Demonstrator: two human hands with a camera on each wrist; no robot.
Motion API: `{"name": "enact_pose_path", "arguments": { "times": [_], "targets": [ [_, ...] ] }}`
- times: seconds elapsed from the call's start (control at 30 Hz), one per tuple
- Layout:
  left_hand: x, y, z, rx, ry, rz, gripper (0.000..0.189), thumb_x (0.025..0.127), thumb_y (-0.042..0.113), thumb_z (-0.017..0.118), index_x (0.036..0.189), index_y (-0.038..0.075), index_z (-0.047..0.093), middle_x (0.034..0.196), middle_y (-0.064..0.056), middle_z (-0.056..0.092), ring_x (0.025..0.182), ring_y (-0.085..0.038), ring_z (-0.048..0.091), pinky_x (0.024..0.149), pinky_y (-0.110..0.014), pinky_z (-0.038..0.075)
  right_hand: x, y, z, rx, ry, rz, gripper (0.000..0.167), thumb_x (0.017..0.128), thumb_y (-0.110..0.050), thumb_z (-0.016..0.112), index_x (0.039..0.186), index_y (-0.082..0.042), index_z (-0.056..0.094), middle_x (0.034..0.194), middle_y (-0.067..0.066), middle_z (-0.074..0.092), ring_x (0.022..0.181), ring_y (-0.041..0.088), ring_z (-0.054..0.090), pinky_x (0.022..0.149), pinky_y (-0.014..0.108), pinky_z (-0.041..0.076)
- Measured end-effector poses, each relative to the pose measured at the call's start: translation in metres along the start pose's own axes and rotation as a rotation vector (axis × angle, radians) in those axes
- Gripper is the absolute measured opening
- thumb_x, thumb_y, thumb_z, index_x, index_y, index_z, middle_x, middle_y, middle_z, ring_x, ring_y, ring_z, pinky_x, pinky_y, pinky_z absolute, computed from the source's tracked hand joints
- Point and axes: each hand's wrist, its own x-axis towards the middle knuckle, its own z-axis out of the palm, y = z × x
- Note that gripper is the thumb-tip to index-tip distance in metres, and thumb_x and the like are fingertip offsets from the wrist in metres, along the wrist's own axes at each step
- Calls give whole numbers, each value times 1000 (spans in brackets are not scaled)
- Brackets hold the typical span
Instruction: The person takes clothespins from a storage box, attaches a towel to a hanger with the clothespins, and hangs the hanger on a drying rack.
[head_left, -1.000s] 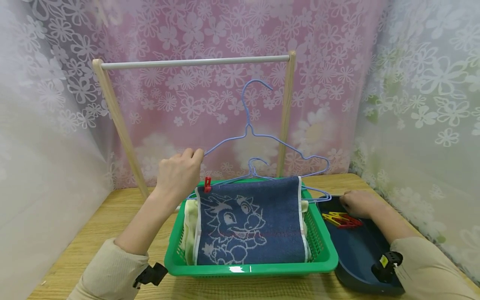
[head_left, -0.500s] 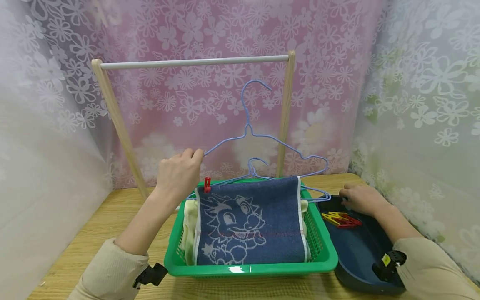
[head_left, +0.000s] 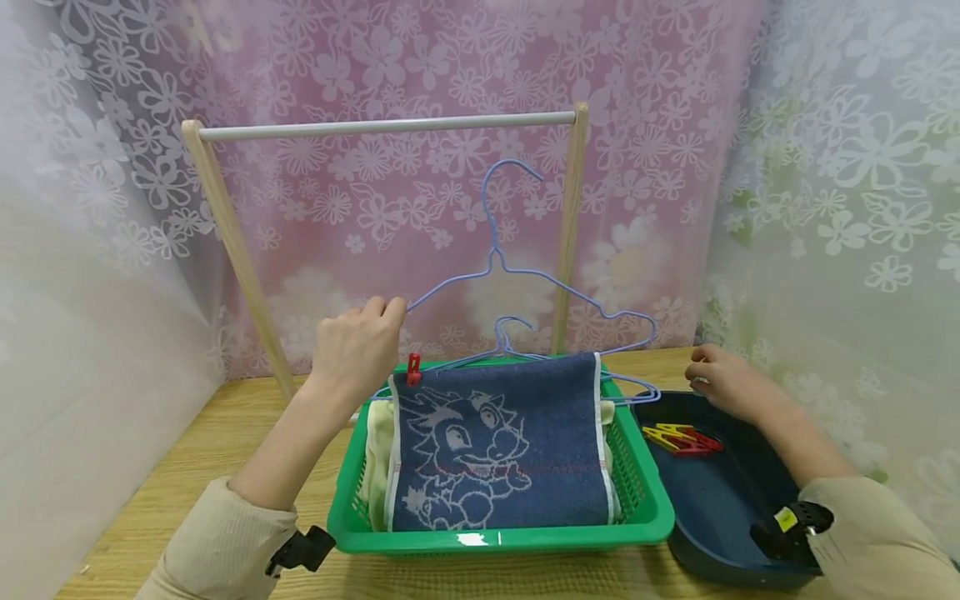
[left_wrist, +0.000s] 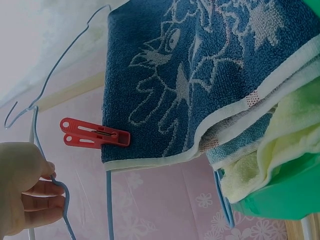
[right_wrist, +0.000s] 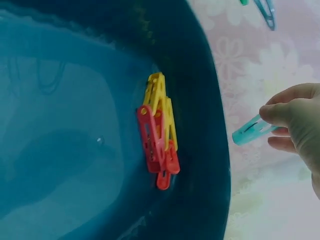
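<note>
My left hand (head_left: 358, 346) grips the left shoulder of a blue wire hanger (head_left: 495, 258), its fingers curled round the wire in the left wrist view. Over the hanger's bottom bar hangs a dark blue towel (head_left: 502, 450) with a cartoon figure and white edging. A red clothespin (left_wrist: 95, 134) clips the towel's upper left corner to the bar. My right hand (head_left: 731, 383) is above the far rim of a dark blue basin (head_left: 720, 500). Between its thumb and fingers it pinches a teal clothespin (right_wrist: 252, 131), clearest in the right wrist view.
Several yellow and red clothespins (right_wrist: 159, 130) lie in the basin. A green basket (head_left: 495, 542) behind the towel holds pale yellow cloth (head_left: 381, 450) and more blue hangers (head_left: 633, 392). A drying rack (head_left: 390, 127) with wooden posts stands at the back of the wooden table (head_left: 180, 467).
My right hand has lifted out of the basin, up and slightly to the right, with the teal clothespin. The left hand, hanger and towel stay almost still.
</note>
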Motion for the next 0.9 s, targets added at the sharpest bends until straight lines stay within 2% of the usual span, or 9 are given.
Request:
{"name": "enact_pose_path", "arguments": {
  "times": [0.23,0.53,0.63,0.73,0.77,0.83,0.87,0.9],
  "targets": [
    [0,1,0,8,9,-2,5,85,5,62,86,2,59,67,-10,55,37,-17,32,34,-28,26,0,-6,-13,36,44,51,16,67,8,74,77,-1,67,83,15,56,70,30,57,58,42,49],
    [0,1,0,14,18,3,5,85,5,62,85,2,58,68,-10,56,37,-17,32,33,-28,27,6,-15,-28,38,168,46,22,64,11,74,82,-2,67,91,18,59,79,35,59,62,46,50],
    [0,1,0,16,18,2,5,85,6,62,86,2,59,68,-10,56,37,-18,32,33,-29,27,9,-20,-31,40,228,27,26,62,13,75,82,-1,67,92,18,59,79,34,60,61,42,50],
    [1,1,0,18,18,3,5,85,6,63,88,2,60,69,-10,57,37,-18,33,33,-29,27,10,-23,-34,52,294,-1,29,59,16,74,82,0,67,92,17,60,79,32,60,63,29,49],
    [1,1,0,17,17,3,5,85,6,62,88,2,60,69,-10,57,37,-18,33,33,-29,27,11,-23,-35,61,315,-14,26,62,15,74,83,1,67,92,17,60,79,31,60,65,24,47],
    [1,0,-1,16,13,3,4,84,4,62,88,2,60,69,-10,57,38,-18,33,34,-29,28,12,-25,-38,85,359,-44,9,76,3,70,85,2,67,92,18,60,80,31,59,70,14,43],
    [1,0,-1,14,11,3,4,84,4,61,88,2,60,69,-10,57,38,-18,34,34,-29,28,13,-26,-39,98,384,-61,8,83,-5,65,85,2,67,92,18,60,80,31,58,73,10,40],
    [1,0,-1,13,9,3,4,84,3,61,88,2,60,70,-11,57,38,-18,34,34,-29,28,14,-27,-41,109,408,-78,18,88,-13,60,85,2,67,92,18,60,80,32,58,75,8,39]
  ]
}}
